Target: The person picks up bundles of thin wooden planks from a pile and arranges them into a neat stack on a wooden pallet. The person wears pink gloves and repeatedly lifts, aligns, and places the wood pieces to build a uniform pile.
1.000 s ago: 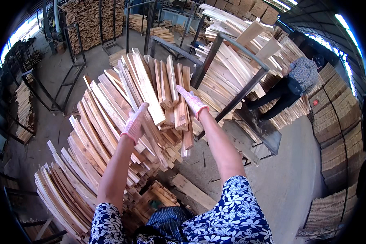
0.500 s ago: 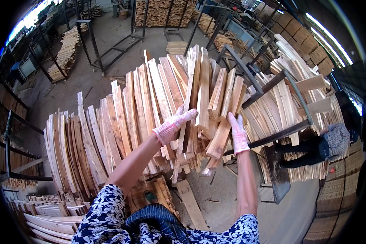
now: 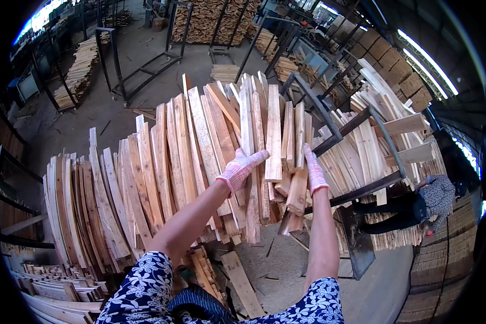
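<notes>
A long row of rough wooden strips (image 3: 191, 140) lies side by side in front of me, their ends uneven. My left hand (image 3: 240, 168), in a pinkish-white knitted glove, grips the left side of a bunch of strips (image 3: 273, 132), its thumb stretched across toward the right. Against the bunch's right side my right hand (image 3: 315, 170), gloved alike, presses with its fingers pointing away from me. Some of its fingers are hidden by the wood. Between the hands the strips stand nearly parallel, with a few shorter pieces (image 3: 297, 191) sticking out toward me.
A dark metal rack frame (image 3: 356, 189) stands just right of my right hand, with more strips (image 3: 356, 156) beyond it. Farther right a person (image 3: 437, 200) bends near stacked wood. Loose boards (image 3: 240, 283) lie on the floor below. Metal frames (image 3: 146, 70) stand behind the row.
The bunch between my hands has straightened, its strips now closer to parallel. A tilted strip by my left hand now stands more upright. My hands have moved slightly closer together.
</notes>
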